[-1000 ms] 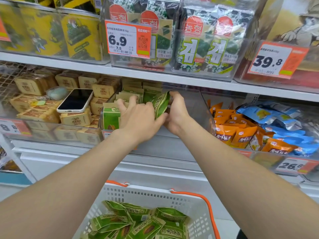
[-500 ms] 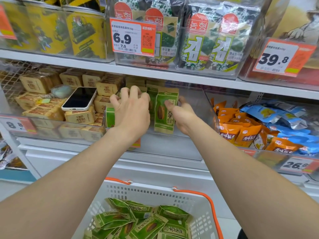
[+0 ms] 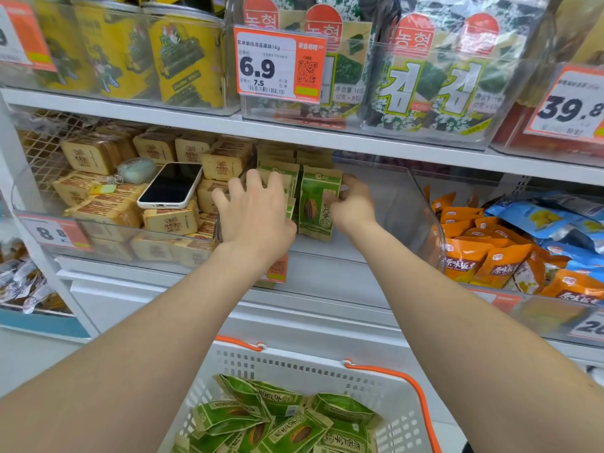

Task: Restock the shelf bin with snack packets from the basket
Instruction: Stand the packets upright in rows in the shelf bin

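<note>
A clear shelf bin (image 3: 421,207) on the middle shelf holds upright green snack packets at its left end. My right hand (image 3: 353,207) pinches the right edge of the front green packet (image 3: 315,207), which stands upright facing me. To its left, my left hand (image 3: 256,214) lies with spread fingers over the row of green packets (image 3: 277,173); I cannot see whether it grips any. Below, a white basket (image 3: 327,364) with orange handles holds several more green packets (image 3: 284,420).
A phone (image 3: 170,186) lies on beige snack boxes (image 3: 94,155) in the left bin. Orange packets (image 3: 474,256) and blue packets (image 3: 539,220) fill the right bin. Seaweed packs (image 3: 434,83) and price tags (image 3: 281,63) sit on the shelf above.
The green packet went from tilted between both hands to standing upright in the bin. My left hand shifted onto the packet row; my right hand stays at the packet's right edge.
</note>
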The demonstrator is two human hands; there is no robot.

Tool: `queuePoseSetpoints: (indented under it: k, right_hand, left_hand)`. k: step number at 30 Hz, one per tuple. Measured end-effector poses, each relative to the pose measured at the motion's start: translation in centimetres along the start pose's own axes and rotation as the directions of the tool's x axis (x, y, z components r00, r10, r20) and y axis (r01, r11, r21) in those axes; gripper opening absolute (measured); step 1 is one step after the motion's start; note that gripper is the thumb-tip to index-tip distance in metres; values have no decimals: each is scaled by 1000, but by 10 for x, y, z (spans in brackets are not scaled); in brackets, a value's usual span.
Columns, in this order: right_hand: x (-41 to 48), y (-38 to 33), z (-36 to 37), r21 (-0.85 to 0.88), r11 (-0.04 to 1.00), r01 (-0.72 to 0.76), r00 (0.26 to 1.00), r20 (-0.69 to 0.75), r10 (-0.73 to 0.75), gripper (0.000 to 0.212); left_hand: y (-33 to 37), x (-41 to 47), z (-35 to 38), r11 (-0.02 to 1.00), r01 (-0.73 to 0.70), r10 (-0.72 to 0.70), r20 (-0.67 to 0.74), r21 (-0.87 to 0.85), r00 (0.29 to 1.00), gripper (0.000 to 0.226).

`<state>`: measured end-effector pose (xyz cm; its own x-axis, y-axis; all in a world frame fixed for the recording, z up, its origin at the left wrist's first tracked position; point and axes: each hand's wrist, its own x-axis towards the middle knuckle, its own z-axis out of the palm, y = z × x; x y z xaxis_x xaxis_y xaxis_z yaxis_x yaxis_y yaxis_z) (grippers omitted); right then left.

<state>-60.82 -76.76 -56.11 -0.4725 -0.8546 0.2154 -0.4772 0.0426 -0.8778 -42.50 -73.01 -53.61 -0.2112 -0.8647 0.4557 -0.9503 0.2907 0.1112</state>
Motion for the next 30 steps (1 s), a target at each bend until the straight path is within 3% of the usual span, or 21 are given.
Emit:
queuePoseSetpoints:
  k: [3, 8, 14, 20, 23, 30]
  right_hand:
    - [6, -2, -4, -83, 996, -26, 998, -52, 22, 32]
    - [11, -2, 1, -27, 997, -74, 995, -62, 72, 37]
    - [13, 1, 12, -92, 994, -62, 993, -111, 52, 30]
    - [14, 8, 14, -141, 975, -174, 985, -28, 172, 35]
    - [17, 10, 13, -79, 987, -143, 989, -30, 142, 15]
    - [20, 12, 13, -106, 974, -200, 978, 35, 205, 11]
  left_hand:
    - [2, 0, 2, 1000, -8, 8, -8, 8, 1000, 54]
    - [2, 0, 5, 1000, -4, 5, -45, 22, 999, 62]
    - [3, 0, -1, 984, -40, 71, -174, 175, 982, 64]
    - [6, 1, -2, 980, -41, 63, -105, 196, 992, 55]
    - [6, 2, -3, 981, -32, 51, -95, 192, 994, 42]
    - [2, 7, 1, 992, -11, 22, -81, 129, 996, 33]
